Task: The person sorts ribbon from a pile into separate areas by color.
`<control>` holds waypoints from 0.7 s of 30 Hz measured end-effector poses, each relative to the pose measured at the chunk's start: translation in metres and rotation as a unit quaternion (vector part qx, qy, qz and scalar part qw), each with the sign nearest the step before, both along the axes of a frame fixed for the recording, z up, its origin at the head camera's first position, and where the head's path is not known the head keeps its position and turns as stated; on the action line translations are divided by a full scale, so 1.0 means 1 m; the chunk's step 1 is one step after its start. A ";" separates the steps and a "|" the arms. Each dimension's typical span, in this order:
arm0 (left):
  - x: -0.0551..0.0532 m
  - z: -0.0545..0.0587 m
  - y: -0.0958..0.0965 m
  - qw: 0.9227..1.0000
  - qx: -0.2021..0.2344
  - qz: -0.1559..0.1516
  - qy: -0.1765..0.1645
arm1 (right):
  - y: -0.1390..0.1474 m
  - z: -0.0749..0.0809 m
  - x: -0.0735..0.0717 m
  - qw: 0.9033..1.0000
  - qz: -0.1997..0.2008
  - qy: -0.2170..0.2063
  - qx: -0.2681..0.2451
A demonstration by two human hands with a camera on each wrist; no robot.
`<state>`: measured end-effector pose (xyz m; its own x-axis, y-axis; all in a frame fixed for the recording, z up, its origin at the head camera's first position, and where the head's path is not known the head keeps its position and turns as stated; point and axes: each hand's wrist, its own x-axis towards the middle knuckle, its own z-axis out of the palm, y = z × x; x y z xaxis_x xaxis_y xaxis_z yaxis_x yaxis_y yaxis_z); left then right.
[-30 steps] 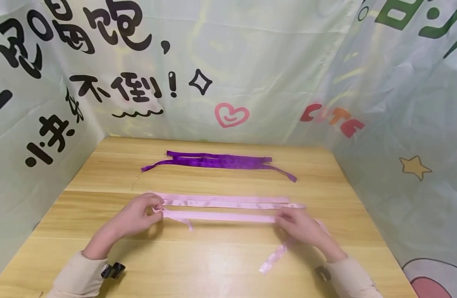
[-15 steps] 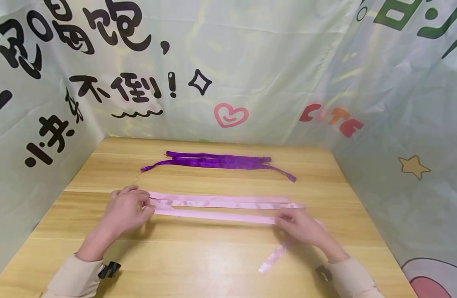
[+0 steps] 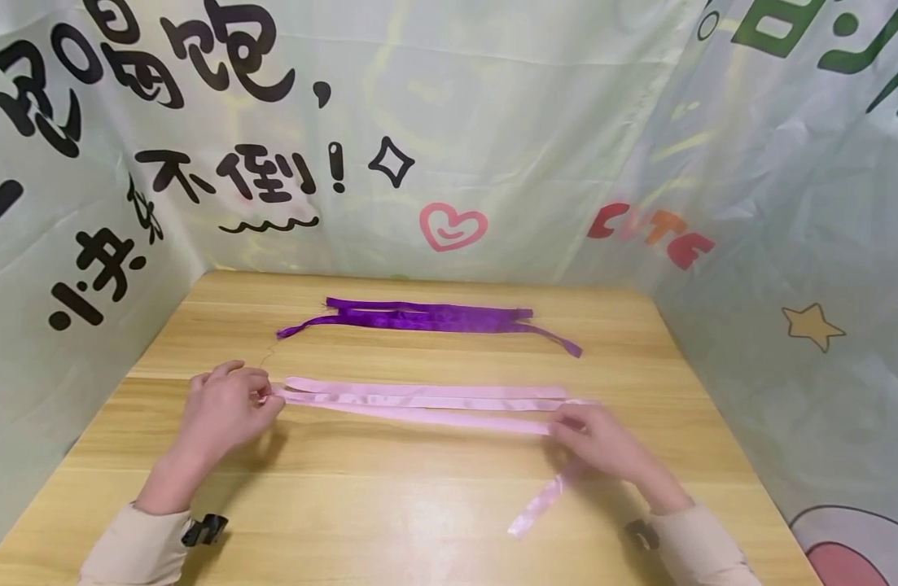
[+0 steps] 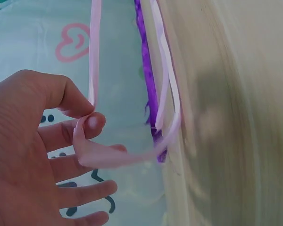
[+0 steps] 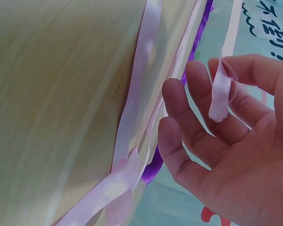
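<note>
A pale pink satin ribbon (image 3: 485, 422) stretches between my two hands in the head view. My left hand (image 3: 225, 415) pinches it between thumb and index finger, the other fingers spread. From that pinch the ribbon curls into a loop (image 4: 118, 157) running down to the table in the left wrist view. My right hand (image 3: 610, 443) pinches the ribbon near one end, and a short tail (image 5: 220, 96) hangs from the thumb and index finger. Just behind, more pink ribbon (image 3: 434, 391) lies in parallel lengths, partly covered by the right hand at its right end.
Several purple ribbon lengths (image 3: 430, 317) lie side by side farther back on the wooden table (image 3: 390, 521). A pink ribbon tail (image 3: 536, 505) slants toward the front below the right hand. Printed cloth (image 3: 536, 146) walls the back and sides.
My left hand has moved left and slightly back, drawing the held ribbon along toward the flat lengths. The short tail below it no longer shows. My right hand has shifted slightly right.
</note>
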<state>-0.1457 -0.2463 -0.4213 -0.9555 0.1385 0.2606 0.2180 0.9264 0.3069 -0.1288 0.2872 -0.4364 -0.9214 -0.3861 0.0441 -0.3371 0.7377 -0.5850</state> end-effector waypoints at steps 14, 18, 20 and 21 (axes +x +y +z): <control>-0.001 -0.009 -0.011 0.997 0.002 -0.059 0.045 | 0.008 0.002 -0.003 0.997 -0.058 -0.041 -0.015; -0.001 -0.013 -0.011 0.992 0.005 -0.087 0.096 | 0.008 0.004 -0.003 0.995 -0.074 -0.062 -0.024; -0.002 -0.014 -0.011 0.990 0.010 -0.097 0.104 | 0.009 0.004 -0.002 0.994 -0.080 -0.074 -0.032; -0.002 -0.014 -0.011 0.989 0.011 -0.100 0.104 | 0.009 0.004 -0.002 0.993 -0.082 -0.079 -0.036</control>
<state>-0.1478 -0.2572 -0.4356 -0.8341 0.3123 0.4546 0.4579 0.8516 0.2552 -0.1304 0.2958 -0.4320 -0.9692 -0.2311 -0.0847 -0.1150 0.7294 -0.6744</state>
